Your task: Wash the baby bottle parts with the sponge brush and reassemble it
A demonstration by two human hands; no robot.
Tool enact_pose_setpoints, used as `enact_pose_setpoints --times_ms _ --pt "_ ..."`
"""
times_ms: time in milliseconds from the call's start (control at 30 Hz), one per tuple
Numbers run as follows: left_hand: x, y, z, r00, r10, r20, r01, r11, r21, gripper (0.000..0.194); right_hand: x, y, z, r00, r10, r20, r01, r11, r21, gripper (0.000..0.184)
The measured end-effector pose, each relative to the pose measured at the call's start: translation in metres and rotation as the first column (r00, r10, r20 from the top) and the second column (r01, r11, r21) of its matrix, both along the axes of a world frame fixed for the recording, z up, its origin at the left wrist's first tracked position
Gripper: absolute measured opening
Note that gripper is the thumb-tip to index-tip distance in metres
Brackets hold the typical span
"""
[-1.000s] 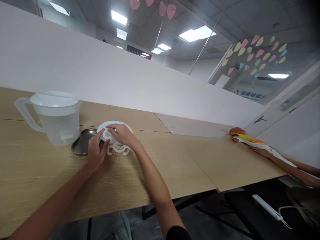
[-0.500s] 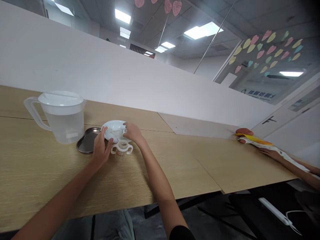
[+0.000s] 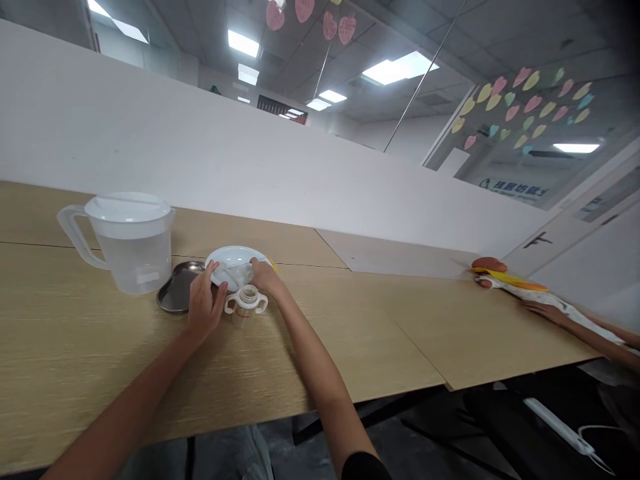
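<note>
A white bowl (image 3: 227,252) stands on the table with clear and whitish pieces inside, too indistinct to name. At its near left rim is my left hand (image 3: 203,303), thumb and fingers apart, seemingly resting against the edge. My right hand (image 3: 266,277) reaches over the right side with fingers curled down into the bowl, closed at a clear piece I cannot make out. Just in front of the bowl, between my hands, an open-topped clear baby bottle (image 3: 244,313) with a white two-handled collar stands upright.
A metal kidney dish (image 3: 175,291) lies left of the bowl, beside a lidded plastic jug (image 3: 137,257) holding clear liquid. Something yellow (image 3: 273,263) shows behind my right hand. At the far right, another person's hand (image 3: 543,308) rests by a doll (image 3: 489,265) and cloths. A white wall borders the table.
The view has shifted slightly, so the table things sit a little lower. My right fingers have moved deeper into the bowl. A yellow edge now shows behind them.
</note>
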State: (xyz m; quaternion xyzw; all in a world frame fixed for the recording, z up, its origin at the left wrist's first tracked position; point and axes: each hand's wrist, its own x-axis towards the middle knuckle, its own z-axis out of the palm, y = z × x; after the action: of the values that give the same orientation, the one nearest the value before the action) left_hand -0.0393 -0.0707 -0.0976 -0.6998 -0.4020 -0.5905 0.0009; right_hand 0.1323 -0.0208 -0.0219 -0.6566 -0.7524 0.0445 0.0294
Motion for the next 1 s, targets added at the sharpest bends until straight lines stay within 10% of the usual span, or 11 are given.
enact_pose_setpoints --times_ms 500,733,867,1000 --pt "-0.001 0.0 0.001 1.0 0.027 -0.004 -0.027 0.998 0.065 0.049 0.004 -0.001 0.008 0.998 -0.047 0.029 0.049 0.996 -0.068 0.049" --pt "-0.047 0.0 0.019 0.957 0.238 0.164 -0.261 0.955 0.14 0.041 0.034 -0.013 0.003 0.905 -0.054 -0.422 0.247 0.874 0.419 0.033" --pt "-0.112 0.014 0.036 0.813 0.463 0.351 -0.522 0.848 0.089 0.044 0.063 -0.023 -0.034 0.738 -0.039 -0.673 0.478 0.734 0.482 0.03" --pt "-0.162 0.049 0.042 0.464 0.621 0.632 -0.549 0.762 -0.345 0.041 0.081 -0.032 -0.07 0.629 -0.147 -0.764 0.63 0.672 0.39 0.034"
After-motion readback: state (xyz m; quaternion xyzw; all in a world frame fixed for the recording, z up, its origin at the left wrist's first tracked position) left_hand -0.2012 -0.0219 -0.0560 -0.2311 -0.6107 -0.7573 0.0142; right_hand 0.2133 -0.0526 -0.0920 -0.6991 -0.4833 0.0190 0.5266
